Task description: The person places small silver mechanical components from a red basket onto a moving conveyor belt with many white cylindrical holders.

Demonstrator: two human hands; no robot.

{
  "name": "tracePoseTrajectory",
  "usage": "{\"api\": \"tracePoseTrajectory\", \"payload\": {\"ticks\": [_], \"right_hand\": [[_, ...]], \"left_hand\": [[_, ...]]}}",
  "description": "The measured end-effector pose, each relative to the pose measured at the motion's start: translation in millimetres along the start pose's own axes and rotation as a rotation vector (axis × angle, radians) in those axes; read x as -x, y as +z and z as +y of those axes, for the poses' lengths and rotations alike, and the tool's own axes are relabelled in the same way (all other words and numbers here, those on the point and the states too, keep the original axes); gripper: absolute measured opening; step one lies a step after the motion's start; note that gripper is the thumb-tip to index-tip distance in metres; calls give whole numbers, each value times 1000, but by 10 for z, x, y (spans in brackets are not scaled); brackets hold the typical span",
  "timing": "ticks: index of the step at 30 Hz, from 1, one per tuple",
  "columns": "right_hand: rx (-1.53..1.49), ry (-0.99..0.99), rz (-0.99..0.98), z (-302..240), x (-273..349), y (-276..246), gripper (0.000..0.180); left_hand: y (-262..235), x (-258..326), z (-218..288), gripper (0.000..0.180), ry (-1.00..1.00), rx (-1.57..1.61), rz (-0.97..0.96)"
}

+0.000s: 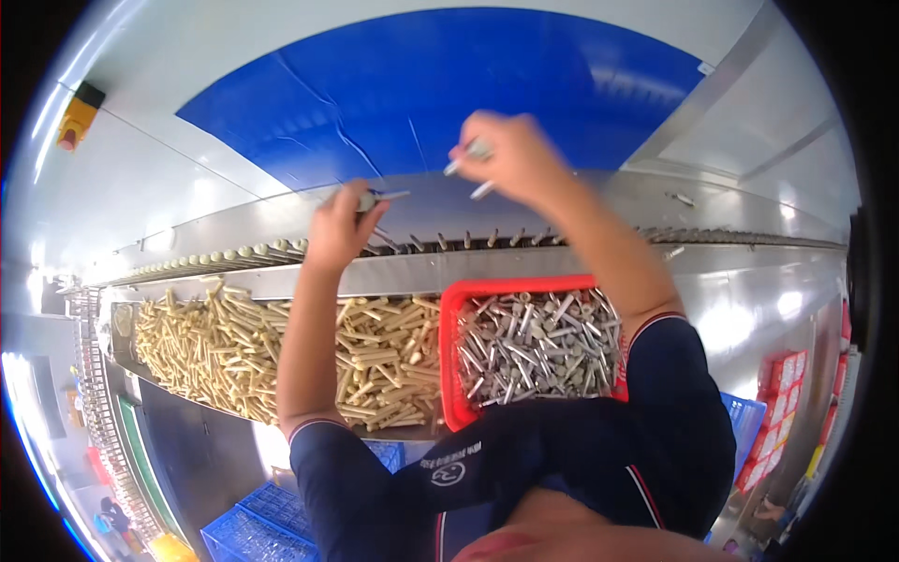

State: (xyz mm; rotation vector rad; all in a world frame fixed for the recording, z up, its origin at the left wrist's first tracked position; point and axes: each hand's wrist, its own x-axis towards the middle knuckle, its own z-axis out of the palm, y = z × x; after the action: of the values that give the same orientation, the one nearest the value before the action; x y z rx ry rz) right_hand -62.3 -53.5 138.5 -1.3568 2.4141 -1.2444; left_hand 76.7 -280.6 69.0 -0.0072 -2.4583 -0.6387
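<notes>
My left hand [342, 228] is closed above a row of upright metal pins [492, 239]. Its fingers hold small silver parts [397, 196] with slim shafts and wider greyish ends. Farther up and to the right, my right hand [513, 159] is also closed, slightly blurred, on similar silver parts [481, 190]. More of these parts [538, 342] fill a red plastic basket [449, 365] below my hands. To the left of the basket, a long metal tray holds a heap of cream-coloured tubes [211, 342]. Cream round-ended pieces [245, 252] stand along the left stretch of the row.
A blue panel [440, 84] rises behind the pin row. On the steel ledge at right lies a loose silver part [685, 199]. A yellow box with a red button [80, 117] is at far left. Blue crates [257, 525] stand below; red-and-white stacks [775, 417] stand at right.
</notes>
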Motion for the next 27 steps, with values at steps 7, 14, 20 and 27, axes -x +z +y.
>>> {"api": "tracePoseTrajectory", "payload": {"ticks": [7,14,20,27], "right_hand": [[212,-53,-790,934,1751,-20,63],[114,-87,-461,572,832,494,72],[363,-311,-370,825,23,1858,33],[58,-485,-129,278,87,323,24]], "left_hand": [[602,847,1174,52,273,346,-707],[59,516,-255,56,81,-450,-184],[431,534,-680,35,167,-451,-514],[586,294,-424,24,278,-253,-462]]}}
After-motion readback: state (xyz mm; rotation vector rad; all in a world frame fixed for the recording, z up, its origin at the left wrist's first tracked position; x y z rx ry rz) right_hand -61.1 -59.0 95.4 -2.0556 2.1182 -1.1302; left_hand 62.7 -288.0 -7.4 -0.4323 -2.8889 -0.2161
